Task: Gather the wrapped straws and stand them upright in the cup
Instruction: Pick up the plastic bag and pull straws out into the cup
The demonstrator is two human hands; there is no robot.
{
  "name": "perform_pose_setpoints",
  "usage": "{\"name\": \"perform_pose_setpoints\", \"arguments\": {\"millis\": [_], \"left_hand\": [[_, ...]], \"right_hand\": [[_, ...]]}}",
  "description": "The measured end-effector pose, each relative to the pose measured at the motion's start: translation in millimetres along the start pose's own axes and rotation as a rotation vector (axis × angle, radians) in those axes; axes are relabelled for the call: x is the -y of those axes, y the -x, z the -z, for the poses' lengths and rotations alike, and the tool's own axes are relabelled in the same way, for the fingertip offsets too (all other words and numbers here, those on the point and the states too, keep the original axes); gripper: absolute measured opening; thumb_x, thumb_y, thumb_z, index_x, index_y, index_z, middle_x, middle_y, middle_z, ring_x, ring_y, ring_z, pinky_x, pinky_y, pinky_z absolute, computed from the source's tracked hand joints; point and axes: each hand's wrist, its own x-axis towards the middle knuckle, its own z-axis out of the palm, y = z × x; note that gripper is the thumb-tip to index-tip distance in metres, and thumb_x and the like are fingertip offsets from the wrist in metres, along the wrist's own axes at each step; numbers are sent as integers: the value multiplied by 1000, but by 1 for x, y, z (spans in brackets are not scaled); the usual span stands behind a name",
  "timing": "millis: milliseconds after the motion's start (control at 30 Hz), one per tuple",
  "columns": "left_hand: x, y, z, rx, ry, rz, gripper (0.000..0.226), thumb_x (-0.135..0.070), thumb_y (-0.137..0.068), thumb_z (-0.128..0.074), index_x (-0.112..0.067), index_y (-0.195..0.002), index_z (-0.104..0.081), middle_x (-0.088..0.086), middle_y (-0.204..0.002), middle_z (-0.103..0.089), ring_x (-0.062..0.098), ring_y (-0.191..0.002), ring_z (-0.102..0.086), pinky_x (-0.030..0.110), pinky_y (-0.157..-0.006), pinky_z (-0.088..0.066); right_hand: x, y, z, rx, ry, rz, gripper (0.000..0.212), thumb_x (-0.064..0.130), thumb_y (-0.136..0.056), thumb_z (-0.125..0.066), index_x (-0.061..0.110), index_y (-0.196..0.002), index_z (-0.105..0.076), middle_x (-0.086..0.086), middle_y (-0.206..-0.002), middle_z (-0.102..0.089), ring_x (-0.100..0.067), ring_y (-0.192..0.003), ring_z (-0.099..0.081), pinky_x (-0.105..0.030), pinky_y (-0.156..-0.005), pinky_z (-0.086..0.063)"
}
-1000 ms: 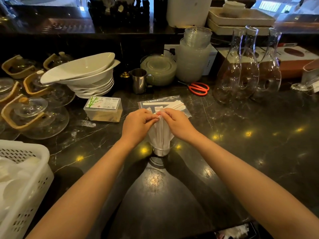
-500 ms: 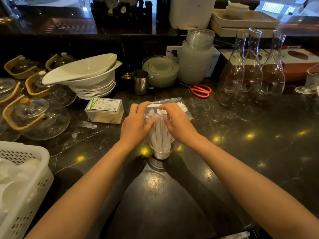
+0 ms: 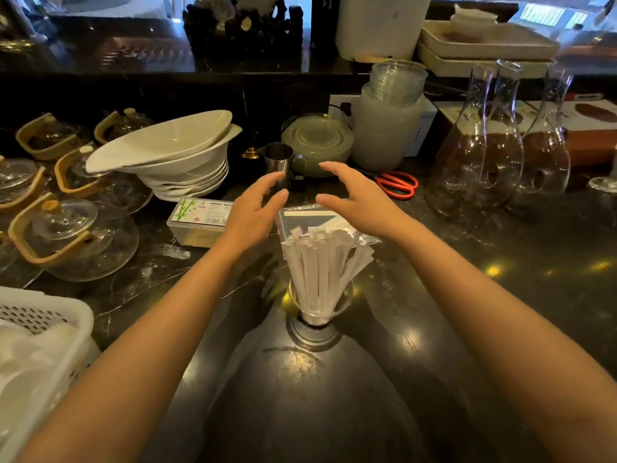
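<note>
A bundle of white paper-wrapped straws (image 3: 322, 265) stands upright and fanned out in a clear cup (image 3: 344, 304) on the dark marble counter. Above and just beyond the straw tops, my left hand (image 3: 252, 217) and my right hand (image 3: 355, 203) hover with fingers spread, touching nothing. Behind the cup lies a clear plastic bag (image 3: 300, 217) with some white paper inside.
Near the left hand sit a small box with a bamboo label (image 3: 198, 220) and a steel pitcher (image 3: 278, 160). Stacked white bowls (image 3: 173, 162) and glass teapots (image 3: 70, 238) fill the left. Red scissors (image 3: 399, 183) and glass carafes (image 3: 484, 152) stand right. A white basket (image 3: 43, 342) occupies the near left.
Both hands were closed around the straw tops in the cup. They have let go, opened, and lifted up and away; the straws have fanned out.
</note>
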Motion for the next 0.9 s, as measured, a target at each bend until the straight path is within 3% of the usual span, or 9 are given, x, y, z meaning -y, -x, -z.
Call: {"name": "perform_pose_setpoints", "arguments": {"millis": [100, 267, 367, 533, 700, 800, 900], "left_hand": [[19, -19, -5, 47, 13, 137, 43, -23, -90, -47, -24, -132, -39, 13, -141, -42, 26, -129, -39, 35, -97, -34], [47, -43, -27, 197, -150, 208, 51, -22, -86, -53, -28, -133, -36, 11, -143, -41, 27, -125, -42, 34, -92, -37], [59, -59, -40, 300, -246, 247, 58, -22, -84, -58, -25, -135, -32, 11, -145, -38, 30, -128, -39, 41, -102, -36], [74, -83, -58, 457, -388, 269, 71, -21, -79, -65, -17, -138, -26, 14, -147, -33, 32, -131, -35, 41, -105, -33], [84, -105, -74, 541, -598, 292, 88, -35, -70, -72, -13, -139, -21, 18, -147, -28, 37, -133, -27, 49, -106, -30], [85, -112, -82, 557, -764, 251, 91, -45, -63, -74, -11, -135, -28, 17, -142, -32, 36, -130, -29, 53, -105, -28], [84, -117, -87, 542, -752, 268, 91, -45, -57, -78, -10, -129, -33, 18, -135, -40, 37, -125, -33, 53, -103, -28]], "right_hand": [[-15, -17, 4, 130, 2, -93, 59, 31, -89, -49, 21, -141, -23, -3, -151, -28, -18, -137, -26, -28, -104, -26], [-47, -44, -1, 284, 54, -225, 65, 30, -88, -52, 22, -142, -18, -5, -153, -23, -23, -138, -26, -35, -107, -28], [-70, -57, -9, 337, 93, -275, 69, 28, -85, -57, 20, -142, -19, -7, -153, -24, -25, -137, -28, -35, -107, -28], [-110, -73, -27, 406, 180, -384, 75, 28, -80, -64, 18, -141, -22, -14, -151, -25, -32, -135, -30, -41, -108, -30], [-140, -82, -38, 401, 244, -512, 84, 35, -73, -70, 21, -140, -21, -19, -149, -20, -40, -134, -26, -51, -108, -30], [-152, -83, -41, 395, 290, -581, 90, 38, -70, -72, 24, -141, -18, -20, -147, -17, -42, -134, -20, -53, -106, -28], [-156, -83, -42, 335, 281, -658, 98, 38, -63, -78, 20, -139, -18, -22, -146, -17, -44, -134, -18, -54, -105, -29]]}}
